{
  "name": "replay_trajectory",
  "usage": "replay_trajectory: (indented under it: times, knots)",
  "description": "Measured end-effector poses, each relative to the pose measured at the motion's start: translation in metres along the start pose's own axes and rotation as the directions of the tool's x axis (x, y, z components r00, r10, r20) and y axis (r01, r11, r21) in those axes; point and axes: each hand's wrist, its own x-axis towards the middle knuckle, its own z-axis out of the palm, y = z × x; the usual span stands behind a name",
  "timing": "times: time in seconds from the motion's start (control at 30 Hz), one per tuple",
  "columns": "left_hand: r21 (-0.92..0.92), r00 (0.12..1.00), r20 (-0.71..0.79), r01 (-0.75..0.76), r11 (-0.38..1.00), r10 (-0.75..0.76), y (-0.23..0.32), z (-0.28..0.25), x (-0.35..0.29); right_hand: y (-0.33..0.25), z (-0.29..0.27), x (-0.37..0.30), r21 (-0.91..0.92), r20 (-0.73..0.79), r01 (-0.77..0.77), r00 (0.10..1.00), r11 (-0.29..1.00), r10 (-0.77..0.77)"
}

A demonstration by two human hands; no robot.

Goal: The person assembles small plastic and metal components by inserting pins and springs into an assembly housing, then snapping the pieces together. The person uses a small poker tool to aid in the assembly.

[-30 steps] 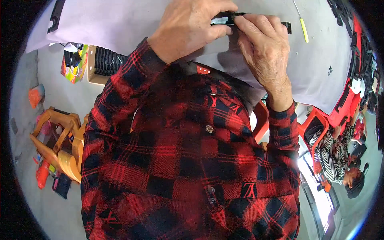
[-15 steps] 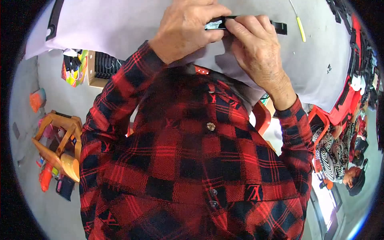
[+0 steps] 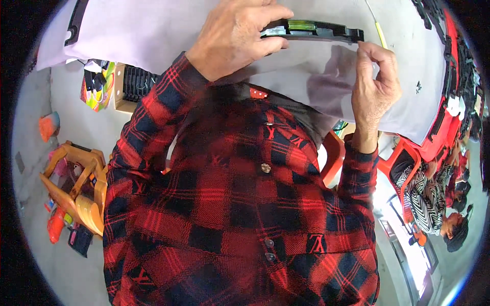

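My left hand [image 3: 240,35] grips the left end of a long, narrow black plastic strip [image 3: 326,34], thumb on its near edge and fingers on its far edge. Set in the strip are a yellow-green insert [image 3: 302,25] and a pale, shiny piece [image 3: 274,31] between my left fingertips. My right hand [image 3: 376,81] is at the strip's right end, thumb and forefinger pinched together just below it. Whatever lies in that pinch, if anything, is too small to make out. Beyond my right hand lies a thin tool with a yellow handle [image 3: 381,34].
A pale cloth [image 3: 408,109] covers the table. Another black strip [image 3: 76,23] lies at its far left. Small dark bits [image 3: 418,87] are on the right. Below left stand a box of black parts [image 3: 120,92] and a wooden stool [image 3: 76,178]. A person [image 3: 423,196] sits at the right.
My right hand has come off the middle of the strip and moved right and nearer, uncovering the yellow-green insert. My left hand keeps its grip on the left end.
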Motion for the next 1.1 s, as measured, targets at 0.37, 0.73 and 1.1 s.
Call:
replay_trajectory:
  times: [0.37, 0.73, 1.1]
  knots:
    - [0.010, 1.000, -0.007, -0.009, 1.000, 0.009, 0.008, 0.001, 0.002, 0.004, 0.010, -0.001, -0.031, 0.078, 0.026, 0.997, 0.999, -0.024]
    - [0.019, 0.999, -0.036, -0.006, 1.000, 0.007, 0.015, 0.006, 0.010, -0.019, 0.033, 0.005, -0.154, 0.309, 0.207, 0.939, 0.966, -0.152]
    - [-0.006, 0.999, -0.040, -0.002, 1.000, 0.001, 0.008, 0.015, 0.013, -0.012, 0.039, -0.002, -0.257, 0.328, 0.339, 0.912, 0.905, -0.248]
